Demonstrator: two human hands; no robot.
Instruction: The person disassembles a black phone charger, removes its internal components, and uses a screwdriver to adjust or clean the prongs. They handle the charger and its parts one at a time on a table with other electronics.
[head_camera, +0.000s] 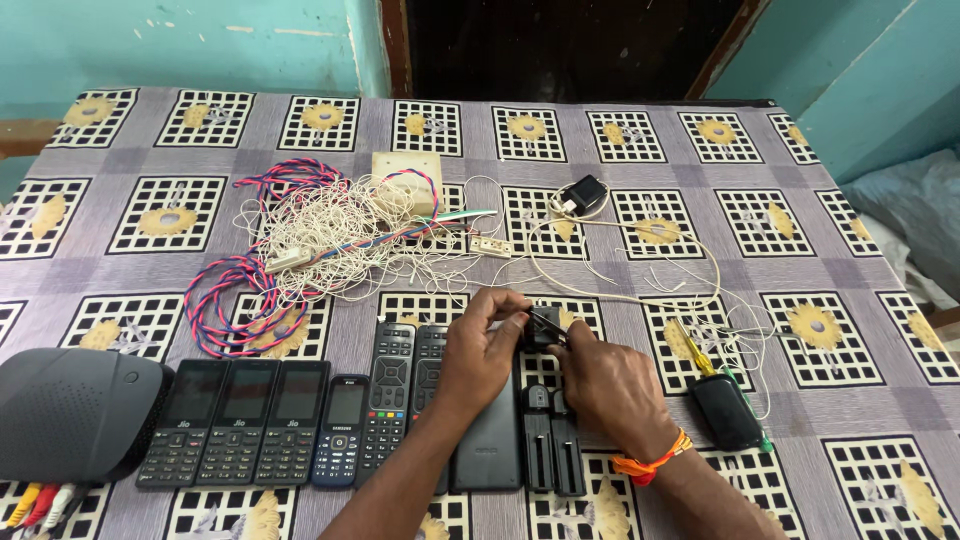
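Left hand (478, 352): I see its grip closed, fingertips pinching the top edge of a small black charger block (543, 326).
Right hand (610, 385): its grip is closed too, thumb and forefinger on the right side of the same block; an orange thread band (652, 464) sits on that wrist.
Where the block is: lifted just above the bench (130, 170), held between both hands, directly over the front row of devices.
How it should handle: I judge it light, rigid and hard-shelled, with smooth plastic faces that could slip; any metal pins or clips look thin and easy to bend. I cannot tell its exact shape, since the fingers hide much of it.
Where I would hold it: across the 2 broad flat sides, away from small projecting parts.
Just below: 2 narrow black battery cradles (552, 450) lying side by side, and a flat black slab (489, 440) touching the left forearm.
Front row, left: 3 black keypad phones (245, 420), 1 small blue phone (341, 430), then 2 remote controls (405, 385) partly under the left hand.
Far left: a rounded dark box (75, 412) with coloured plugs (35, 503) beside it.
Behind: a tangle of white wire (345, 240) with red-and-blue twisted cable (225, 300), a cream switch box (406, 168), a black adapter (583, 193).
Right: a black key fob (725, 410) beside a yellow-handled screwdriver (690, 345).
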